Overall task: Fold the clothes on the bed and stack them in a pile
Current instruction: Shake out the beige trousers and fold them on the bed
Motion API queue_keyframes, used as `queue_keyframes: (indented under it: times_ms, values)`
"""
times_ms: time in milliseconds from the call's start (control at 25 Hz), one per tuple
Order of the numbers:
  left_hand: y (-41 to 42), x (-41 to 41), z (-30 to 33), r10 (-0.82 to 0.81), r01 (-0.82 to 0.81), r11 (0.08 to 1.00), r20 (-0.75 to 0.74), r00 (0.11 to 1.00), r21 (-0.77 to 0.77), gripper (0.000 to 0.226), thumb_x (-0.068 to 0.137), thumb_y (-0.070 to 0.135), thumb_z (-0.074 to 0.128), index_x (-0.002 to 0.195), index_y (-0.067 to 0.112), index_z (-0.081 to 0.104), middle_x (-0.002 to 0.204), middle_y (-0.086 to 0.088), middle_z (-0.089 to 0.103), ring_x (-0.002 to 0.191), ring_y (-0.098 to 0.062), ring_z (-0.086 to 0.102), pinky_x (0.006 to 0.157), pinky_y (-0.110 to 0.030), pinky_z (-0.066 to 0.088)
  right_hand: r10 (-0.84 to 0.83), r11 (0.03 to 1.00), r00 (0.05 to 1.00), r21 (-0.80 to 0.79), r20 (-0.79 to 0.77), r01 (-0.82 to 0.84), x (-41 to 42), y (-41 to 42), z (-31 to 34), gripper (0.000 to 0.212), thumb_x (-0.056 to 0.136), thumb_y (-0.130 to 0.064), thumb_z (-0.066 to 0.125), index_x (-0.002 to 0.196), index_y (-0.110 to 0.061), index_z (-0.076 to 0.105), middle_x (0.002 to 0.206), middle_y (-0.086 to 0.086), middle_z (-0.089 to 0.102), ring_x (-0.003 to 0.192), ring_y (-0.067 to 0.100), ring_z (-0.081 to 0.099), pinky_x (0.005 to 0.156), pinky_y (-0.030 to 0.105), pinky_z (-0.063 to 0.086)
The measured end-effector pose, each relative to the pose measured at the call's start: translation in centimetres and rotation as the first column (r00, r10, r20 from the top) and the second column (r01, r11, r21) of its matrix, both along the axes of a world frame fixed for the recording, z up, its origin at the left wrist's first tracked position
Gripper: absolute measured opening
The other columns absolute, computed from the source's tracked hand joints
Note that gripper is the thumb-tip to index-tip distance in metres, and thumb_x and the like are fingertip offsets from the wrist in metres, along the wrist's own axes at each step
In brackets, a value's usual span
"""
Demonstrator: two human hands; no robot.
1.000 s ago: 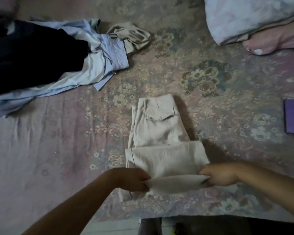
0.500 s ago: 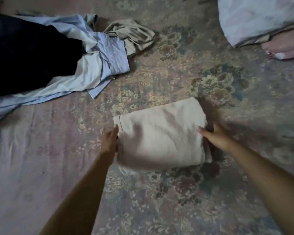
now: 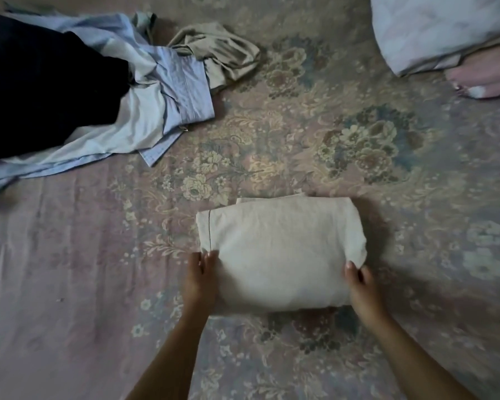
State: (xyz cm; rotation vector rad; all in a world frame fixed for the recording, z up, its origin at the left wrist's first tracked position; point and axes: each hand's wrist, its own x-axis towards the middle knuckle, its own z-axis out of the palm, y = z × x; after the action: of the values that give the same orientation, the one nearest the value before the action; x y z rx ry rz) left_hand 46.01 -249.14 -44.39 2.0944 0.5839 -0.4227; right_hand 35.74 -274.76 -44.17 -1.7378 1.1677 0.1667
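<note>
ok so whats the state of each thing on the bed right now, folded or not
cream trousers: folded into a flat bundle
left hand: holds the bundle's left edge
right hand: holds its right edge
blue shirt: unfolded, crumpled
dark garment: unfolded, on the shirt
beige garment: crumpled
pillow: lying flat

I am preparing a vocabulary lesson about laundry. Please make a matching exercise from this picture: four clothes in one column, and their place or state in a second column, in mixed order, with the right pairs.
Column 1
1. folded cream garment
2. light blue shirt
3. dark garment
4. crumpled beige garment

Column 2
A. lies on top of the light blue shirt, far left
B. held at its two near corners by the left hand and the right hand
C. unfolded, spread under the dark garment
D. bunched up just right of the blue shirt, unfolded

Pairs: 1-B, 2-C, 3-A, 4-D
</note>
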Motion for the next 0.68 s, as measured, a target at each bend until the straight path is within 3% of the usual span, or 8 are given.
queue_keyframes:
  times_ms: [160,320,400,480,520,560,640,680]
  values:
    - [-0.2,0.1,-1.0,0.003,-0.011,0.992,0.063,0.998,0.125,0.018,0.1,0.027,0.04,0.099,0.011,0.049,0.082,-0.006,0.057,0.077,-0.023,0.05,0.066,-0.033,0.034,0.088,0.991,0.994,-0.092,-0.058,-0.093,1.2,-0.8,-0.8,0.025,0.099,-0.025,0.045,0.101,-0.001,0.054,0.089,0.015,0.055,0.086,0.032,0.055,0.068,0.033,0.033]
    - [-0.5,0.2,-0.8,-0.017,-0.008,0.991,0.185,0.983,0.134,0.013,0.098,0.02,0.04,0.103,0.013,0.049,0.087,-0.009,0.058,0.079,-0.028,0.053,0.068,-0.035,0.036,-0.004,0.966,1.0,-0.259,-0.024,-0.002,0.5,0.5,-1.0,0.021,0.099,-0.026,0.043,0.09,-0.007,0.047,0.091,0.021,0.056,0.082,0.03,0.053,0.069,0.036,0.033]
    - [-0.8,0.7,-1.3,-0.04,0.031,0.983,0.042,0.998,0.183,0.019,0.098,0.034,0.036,0.105,0.017,0.041,0.097,-0.016,0.059,0.091,-0.036,0.057,0.077,-0.041,0.04,-0.074,0.96,0.993,-0.275,-0.095,0.045,0.8,1.0,-1.0,0.031,0.096,-0.029,0.046,0.104,0.001,0.05,0.105,0.029,0.057,0.096,0.041,0.056,0.077,0.043,0.039]
    - [-1.2,1.1,-1.7,-0.195,0.102,0.92,0.215,0.957,0.379,0.031,0.092,0.04,0.034,0.113,0.017,0.036,0.111,-0.026,0.058,0.102,-0.042,0.055,0.085,-0.048,0.041,0.057,0.819,0.979,-0.551,-0.196,-0.158,1.6,1.4,-0.9,0.05,0.09,-0.026,0.048,0.129,0.006,0.044,0.119,0.034,0.051,0.106,0.048,0.051,0.086,0.049,0.039]
    - [-1.5,0.8,-1.6,-0.384,0.199,0.853,0.322,0.866,0.483,0.04,0.091,0.04,0.035,0.121,0.014,0.038,0.118,-0.029,0.056,0.108,-0.041,0.052,0.09,-0.05,0.039,0.214,0.697,0.947,-0.641,-0.239,-0.32,2.2,2.2,-0.5,0.056,0.09,-0.026,0.046,0.136,0.003,0.04,0.127,0.033,0.048,0.112,0.047,0.048,0.091,0.051,0.036]
    - [-2.0,-0.2,-1.6,-0.629,0.339,0.725,0.376,0.68,0.6,0.05,0.092,0.042,0.035,0.13,0.01,0.039,0.128,-0.028,0.053,0.119,-0.039,0.046,0.096,-0.052,0.035,0.44,0.543,0.855,-0.677,-0.275,-0.497,2.6,3.0,-0.4,0.059,0.09,-0.031,0.044,0.141,-0.001,0.038,0.135,0.03,0.044,0.12,0.045,0.043,0.097,0.051,0.032]
    - [-2.7,-2.8,-2.0,-0.924,0.581,0.383,0.293,0.247,0.718,0.069,0.093,0.058,0.028,0.144,0.011,0.034,0.148,-0.018,0.037,0.138,-0.033,0.029,0.105,-0.059,0.025,0.764,0.241,0.563,-0.67,-0.315,-0.702,2.3,4.5,-1.2,0.06,0.093,-0.046,0.035,0.142,-0.01,0.042,0.145,0.02,0.04,0.134,0.036,0.031,0.105,0.05,0.025]
    - [-2.6,-3.3,-2.7,-0.966,0.641,0.253,0.224,0.128,0.724,0.079,0.087,0.068,0.029,0.146,0.016,0.032,0.152,-0.013,0.031,0.141,-0.031,0.024,0.104,-0.064,0.025,0.827,0.128,0.423,-0.608,-0.371,-0.783,2.4,4.7,-1.6,0.062,0.095,-0.053,0.026,0.14,-0.015,0.045,0.147,0.015,0.04,0.138,0.03,0.028,0.107,0.05,0.023]
